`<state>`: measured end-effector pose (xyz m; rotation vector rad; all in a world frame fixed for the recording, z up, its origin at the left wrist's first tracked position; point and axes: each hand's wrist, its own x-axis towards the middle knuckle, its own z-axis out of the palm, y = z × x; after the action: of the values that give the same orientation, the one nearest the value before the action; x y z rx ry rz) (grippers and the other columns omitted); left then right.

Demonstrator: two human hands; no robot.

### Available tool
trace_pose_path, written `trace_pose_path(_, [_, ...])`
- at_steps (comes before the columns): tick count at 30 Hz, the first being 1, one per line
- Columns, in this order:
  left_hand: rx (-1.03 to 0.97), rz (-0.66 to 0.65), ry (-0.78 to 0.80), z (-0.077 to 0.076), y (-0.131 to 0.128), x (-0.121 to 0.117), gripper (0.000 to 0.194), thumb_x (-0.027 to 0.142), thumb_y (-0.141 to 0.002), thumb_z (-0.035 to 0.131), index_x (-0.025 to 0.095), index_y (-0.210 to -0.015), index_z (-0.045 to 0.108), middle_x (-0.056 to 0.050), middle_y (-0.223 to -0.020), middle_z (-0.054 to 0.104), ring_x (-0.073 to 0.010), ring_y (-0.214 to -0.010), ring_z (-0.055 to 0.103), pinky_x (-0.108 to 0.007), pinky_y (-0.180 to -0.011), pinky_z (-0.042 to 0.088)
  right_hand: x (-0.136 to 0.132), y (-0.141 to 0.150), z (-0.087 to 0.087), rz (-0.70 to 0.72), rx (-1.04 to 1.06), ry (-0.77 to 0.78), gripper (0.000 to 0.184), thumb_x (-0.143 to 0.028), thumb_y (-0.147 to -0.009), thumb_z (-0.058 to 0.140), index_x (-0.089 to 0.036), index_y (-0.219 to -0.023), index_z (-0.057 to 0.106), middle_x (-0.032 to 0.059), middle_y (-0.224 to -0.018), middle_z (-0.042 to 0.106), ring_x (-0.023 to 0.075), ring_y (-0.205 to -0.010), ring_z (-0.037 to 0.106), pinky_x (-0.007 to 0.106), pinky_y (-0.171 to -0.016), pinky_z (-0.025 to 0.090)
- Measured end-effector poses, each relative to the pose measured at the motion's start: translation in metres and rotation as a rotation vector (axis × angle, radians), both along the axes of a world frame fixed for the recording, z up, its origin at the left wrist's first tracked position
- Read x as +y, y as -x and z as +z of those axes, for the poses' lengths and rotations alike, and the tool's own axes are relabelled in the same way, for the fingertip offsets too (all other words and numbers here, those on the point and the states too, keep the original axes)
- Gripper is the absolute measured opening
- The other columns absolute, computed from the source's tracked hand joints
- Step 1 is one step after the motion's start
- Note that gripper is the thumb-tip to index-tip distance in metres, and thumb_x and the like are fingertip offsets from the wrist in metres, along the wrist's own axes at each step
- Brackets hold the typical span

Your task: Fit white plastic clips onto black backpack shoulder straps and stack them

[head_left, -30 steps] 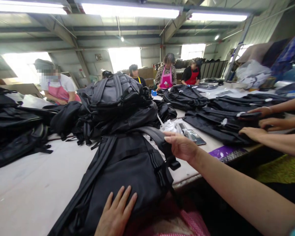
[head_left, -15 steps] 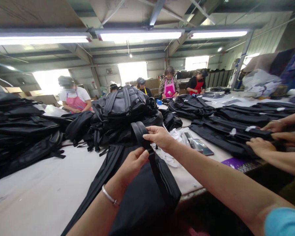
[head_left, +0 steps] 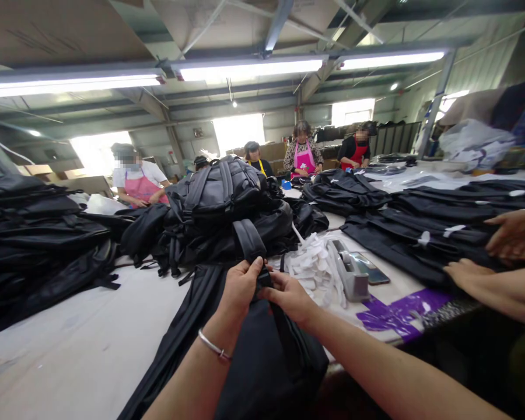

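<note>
A black backpack lies in front of me at the table's edge. One of its padded shoulder straps stands up in a loop toward the pile behind. My left hand is closed on the strap's lower end, thumb on top, close to a dark buckle. From the other side my right hand pinches the strap at the same buckle, with the fingertips partly hidden. Black webbing runs down from there over the backpack.
Black backpacks are piled just beyond, with another stack at the left. White slips, a grey tape dispenser, a phone and purple tape lie to the right. A co-worker's hands touch black bags at far right.
My right hand has come down from the upper strap loop to the buckle, beside my left hand. The left hand has shifted slightly. The co-worker's hands at the right have moved a little.
</note>
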<state>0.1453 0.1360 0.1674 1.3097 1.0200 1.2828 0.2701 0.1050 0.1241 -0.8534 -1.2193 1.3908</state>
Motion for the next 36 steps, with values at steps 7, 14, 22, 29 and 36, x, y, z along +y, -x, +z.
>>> trace_pose_path(7, [-0.207,-0.057,0.196,0.002,-0.005,0.005,0.035,0.043,-0.076,0.070,0.010,-0.087,0.065,-0.013,-0.083,0.072,-0.0149,-0.051,0.062,-0.024,-0.042,0.044,0.004,0.000,0.011,-0.061,-0.164,-0.105,0.031,-0.046,-0.081,0.063,-0.017,-0.070,0.061,-0.0008,-0.062,0.063,0.0124,-0.044,0.057,0.024,-0.043,0.042])
trace_pose_path(14, [-0.279,-0.009,0.237,0.008,-0.006,0.007,0.025,0.032,-0.077,0.071,0.009,-0.083,0.063,-0.009,-0.071,0.070,-0.0172,-0.067,0.067,-0.027,-0.061,0.053,-0.021,-0.010,-0.015,0.028,-0.053,0.035,0.033,-0.048,-0.082,0.062,-0.016,-0.080,0.058,-0.0002,-0.065,0.065,0.0113,-0.043,0.058,0.022,-0.043,0.042])
trace_pose_path(22, [-0.210,-0.020,0.171,0.016,-0.003,0.008,0.031,0.038,-0.074,0.074,0.010,-0.084,0.065,-0.010,-0.075,0.071,-0.0200,-0.071,0.068,-0.031,-0.063,0.055,-0.026,-0.021,-0.015,0.170,0.042,0.059,0.036,-0.051,-0.084,0.060,-0.017,-0.093,0.058,0.0031,-0.078,0.068,0.0134,-0.057,0.064,0.024,-0.054,0.047])
trace_pose_path(29, [-0.162,-0.037,0.088,0.046,0.005,0.008,0.034,0.043,-0.081,0.065,0.010,-0.090,0.064,-0.011,-0.078,0.071,-0.0198,-0.070,0.069,-0.028,-0.061,0.053,-0.008,-0.011,-0.014,0.114,-0.125,0.023,0.026,-0.039,-0.078,0.067,-0.016,-0.087,0.063,0.0027,-0.078,0.070,0.0140,-0.060,0.064,0.027,-0.060,0.048])
trace_pose_path(36, [-0.126,-0.019,0.295,0.023,0.020,-0.036,0.045,0.052,-0.076,0.067,0.012,-0.095,0.068,-0.012,-0.097,0.072,-0.0214,-0.089,0.066,-0.026,-0.066,0.050,0.029,-0.015,-0.038,-0.178,-0.497,-0.143,0.013,-0.026,-0.075,0.062,-0.018,-0.078,0.072,0.0007,-0.072,0.070,0.0185,-0.072,0.064,0.029,-0.068,0.047])
